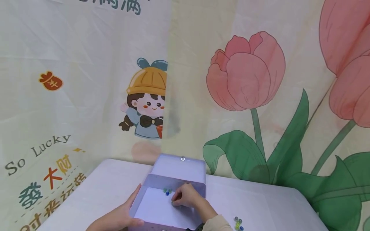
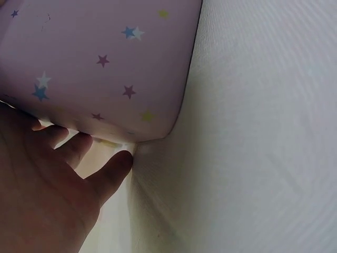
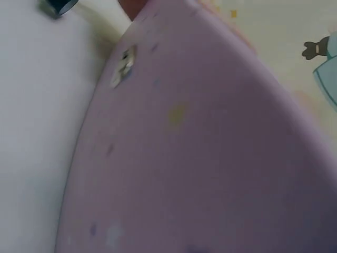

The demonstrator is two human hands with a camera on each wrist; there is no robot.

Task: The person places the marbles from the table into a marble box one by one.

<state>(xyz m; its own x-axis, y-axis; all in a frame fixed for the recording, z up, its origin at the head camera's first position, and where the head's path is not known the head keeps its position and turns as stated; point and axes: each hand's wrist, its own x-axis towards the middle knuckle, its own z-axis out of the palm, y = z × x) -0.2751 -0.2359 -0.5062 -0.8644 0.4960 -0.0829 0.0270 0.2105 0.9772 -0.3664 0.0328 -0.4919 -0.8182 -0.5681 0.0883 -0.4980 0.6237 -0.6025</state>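
A lilac box (image 1: 170,225) with a star pattern stands on the table, its lid (image 1: 178,168) raised at the back. My left hand (image 1: 118,215) rests against the box's left side, thumb at the front corner and fingers extended along the wall. In the left wrist view its fingertips touch the starred wall. Inside the box my right hand (image 1: 188,196) reaches low over the floor, fingertips pinching a small marble (image 1: 172,202), mostly hidden. Several green and blue glass marbles (image 1: 167,192) lie near the box's back wall.
More marbles (image 1: 238,223) in clear, yellow-green and blue lie on the white table (image 1: 260,199) right of the box. A metal clasp (image 1: 182,158) sits on the lid's edge. Behind the table hangs a printed cloth (image 1: 185,80) with tulips and a cartoon figure.
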